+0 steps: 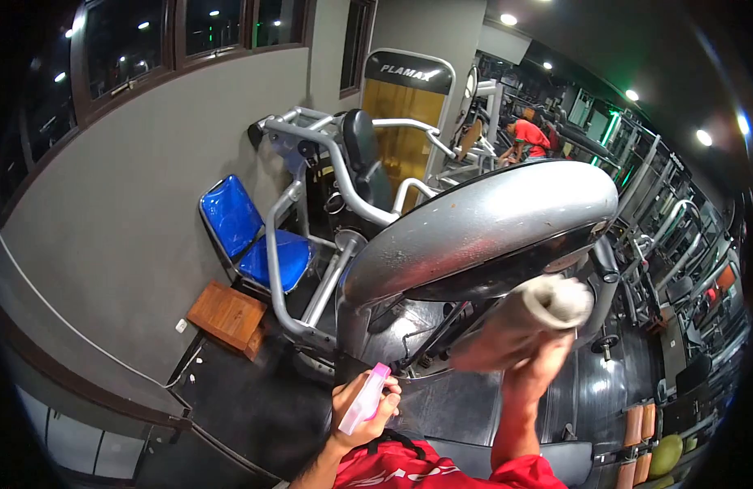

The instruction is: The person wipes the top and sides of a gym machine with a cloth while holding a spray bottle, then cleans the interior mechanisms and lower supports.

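My left hand [352, 405] is wrapped round a spray bottle [363, 405], whose whitish head has a pink tip pointing away from me. The rest of the bottle is hidden by my fingers and the viewing angle. My right hand [548, 363], smeared by motion, grips a bunched, pale grey cloth [519, 322]. The cloth is raised close to the underside of a thick silver curved frame [490, 212] on a gym machine, overlapping its dark lower face in this view. Small droplets or specks dot the silver surface.
Beyond the frame stands another silver machine with a black pad [358, 140]. At left are a blue chair [234, 216] and a wooden box [226, 314] against the grey wall. A person in red [530, 138] bends over equipment farther back. Exercise machines line the right side.
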Demonstrator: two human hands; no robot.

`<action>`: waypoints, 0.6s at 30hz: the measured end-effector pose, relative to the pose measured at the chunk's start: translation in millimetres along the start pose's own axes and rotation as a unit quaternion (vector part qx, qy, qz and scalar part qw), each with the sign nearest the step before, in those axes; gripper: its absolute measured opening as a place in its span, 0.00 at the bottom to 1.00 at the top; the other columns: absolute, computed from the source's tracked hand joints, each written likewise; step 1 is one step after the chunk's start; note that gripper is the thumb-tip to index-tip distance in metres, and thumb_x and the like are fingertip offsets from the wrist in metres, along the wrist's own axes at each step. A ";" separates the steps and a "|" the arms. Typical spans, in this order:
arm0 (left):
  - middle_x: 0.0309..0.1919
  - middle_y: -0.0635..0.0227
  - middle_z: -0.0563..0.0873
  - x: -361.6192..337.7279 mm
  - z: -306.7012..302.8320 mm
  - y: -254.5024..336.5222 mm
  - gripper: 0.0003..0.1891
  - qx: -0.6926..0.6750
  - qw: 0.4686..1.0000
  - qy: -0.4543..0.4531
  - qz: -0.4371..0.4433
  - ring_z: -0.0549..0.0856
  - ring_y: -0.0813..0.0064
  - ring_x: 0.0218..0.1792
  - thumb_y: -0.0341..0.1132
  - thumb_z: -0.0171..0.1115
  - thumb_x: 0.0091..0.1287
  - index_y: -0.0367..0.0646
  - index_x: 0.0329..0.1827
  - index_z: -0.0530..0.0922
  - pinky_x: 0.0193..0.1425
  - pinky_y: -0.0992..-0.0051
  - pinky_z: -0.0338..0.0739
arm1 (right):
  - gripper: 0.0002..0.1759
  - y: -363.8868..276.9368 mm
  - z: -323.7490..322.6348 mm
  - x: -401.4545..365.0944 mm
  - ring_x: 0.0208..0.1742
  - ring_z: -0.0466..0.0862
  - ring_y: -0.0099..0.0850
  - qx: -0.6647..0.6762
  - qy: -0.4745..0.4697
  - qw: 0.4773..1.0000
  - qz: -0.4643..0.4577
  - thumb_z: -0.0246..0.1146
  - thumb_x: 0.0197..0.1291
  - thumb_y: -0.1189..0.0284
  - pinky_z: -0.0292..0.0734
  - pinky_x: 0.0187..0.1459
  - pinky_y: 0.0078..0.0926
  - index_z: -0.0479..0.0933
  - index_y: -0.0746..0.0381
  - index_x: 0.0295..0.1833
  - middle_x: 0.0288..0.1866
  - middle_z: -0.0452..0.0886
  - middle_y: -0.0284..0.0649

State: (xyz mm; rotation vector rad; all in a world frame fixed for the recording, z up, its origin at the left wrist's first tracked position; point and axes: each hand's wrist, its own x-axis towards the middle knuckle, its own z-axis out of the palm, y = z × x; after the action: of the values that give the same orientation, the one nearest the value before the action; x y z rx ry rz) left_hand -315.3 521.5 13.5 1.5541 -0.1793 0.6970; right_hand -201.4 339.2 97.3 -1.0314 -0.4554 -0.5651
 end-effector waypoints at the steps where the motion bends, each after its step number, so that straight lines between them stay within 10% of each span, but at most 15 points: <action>1: 0.28 0.65 0.84 -1.6 0.9 -0.4 0.06 -0.007 1.000 0.007 0.002 0.86 0.76 0.21 0.27 0.63 0.61 0.35 0.38 0.77 0.25 0.80 0.78 | 0.27 -1.5 1.1 20.8 0.63 0.72 0.35 -0.005 0.038 0.995 -0.089 0.52 0.68 0.69 0.66 0.64 0.34 0.57 0.62 0.70 0.64 0.70 0.43; 3: 0.28 0.64 0.84 -5.4 0.4 -4.8 0.06 -0.011 1.000 0.003 -0.003 0.86 0.76 0.21 0.27 0.63 0.61 0.34 0.39 0.77 0.25 0.80 0.78 | 0.23 -13.1 11.4 59.0 0.63 0.72 0.37 -0.163 0.139 0.957 -0.197 0.49 0.67 0.73 0.65 0.65 0.37 0.62 0.64 0.68 0.63 0.71 0.45; 5: 0.28 0.64 0.84 -10.7 -0.7 -7.2 0.07 -0.041 0.999 0.005 -0.027 0.86 0.76 0.21 0.26 0.63 0.61 0.34 0.39 0.77 0.25 0.80 0.78 | 0.21 -28.0 37.1 91.3 0.65 0.71 0.43 -0.390 0.007 0.823 -0.414 0.50 0.63 0.77 0.62 0.67 0.40 0.70 0.62 0.63 0.63 0.72 0.48; 7: 0.27 0.65 0.84 -15.0 -3.7 -12.6 0.07 -0.026 0.999 -0.001 -0.025 0.86 0.76 0.21 0.26 0.63 0.60 0.34 0.40 0.77 0.25 0.80 0.78 | 0.20 -3.7 53.1 99.3 0.68 0.68 0.48 -0.540 -0.057 0.723 -0.428 0.51 0.59 0.78 0.58 0.68 0.43 0.75 0.61 0.57 0.64 0.72 0.50; 18: 0.28 0.62 0.83 -10.6 10.4 -24.0 0.06 -0.066 0.997 0.030 -0.041 0.85 0.76 0.22 0.24 0.59 0.63 0.31 0.40 0.74 0.26 0.79 0.78 | 0.17 33.0 41.6 34.9 0.62 0.75 0.37 -0.494 -0.254 0.712 -0.429 0.61 0.54 0.69 0.59 0.67 0.41 0.81 0.49 0.51 0.57 0.80 0.36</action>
State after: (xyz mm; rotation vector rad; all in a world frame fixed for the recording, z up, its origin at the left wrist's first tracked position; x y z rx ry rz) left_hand -308.2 511.6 -12.0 1.4059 -0.1136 0.6529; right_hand -157.4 381.6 114.6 -2.0415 -1.2314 -1.4688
